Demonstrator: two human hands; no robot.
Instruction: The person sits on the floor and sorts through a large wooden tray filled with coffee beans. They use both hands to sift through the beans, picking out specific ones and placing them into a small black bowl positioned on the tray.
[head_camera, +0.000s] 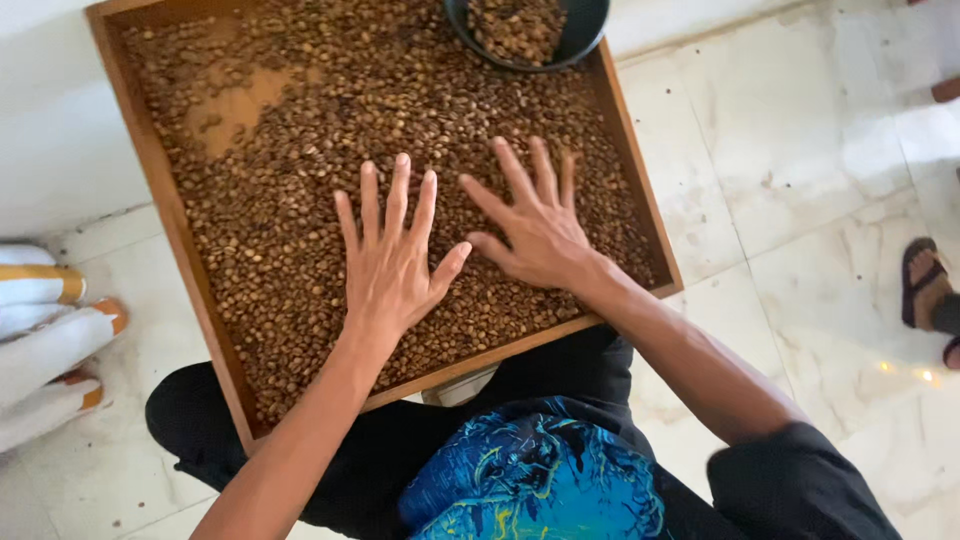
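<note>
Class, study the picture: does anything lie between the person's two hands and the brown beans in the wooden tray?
Nothing visible does. The left hand and the right hand both lie flat, fingers spread, directly on the beans in the wooden tray. The dark bowl sits at the tray's far edge, away from both hands.

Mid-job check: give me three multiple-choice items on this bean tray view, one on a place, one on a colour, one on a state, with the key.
1. Where is the dark bowl?
A. at the tray's far edge
B. on the floor by the sandal
C. in the person's lap

2. What colour is the tray frame?
A. white
B. brown wood
C. blue

3. How are the left hand and right hand?
A. clenched in fists
B. gripping the bowl
C. flat, fingers spread on the beans

Key: 1 A, the bowl sits at the top edge; 2 B, the rim is wooden brown; 3 C, both palms lie open on the beans.
</note>
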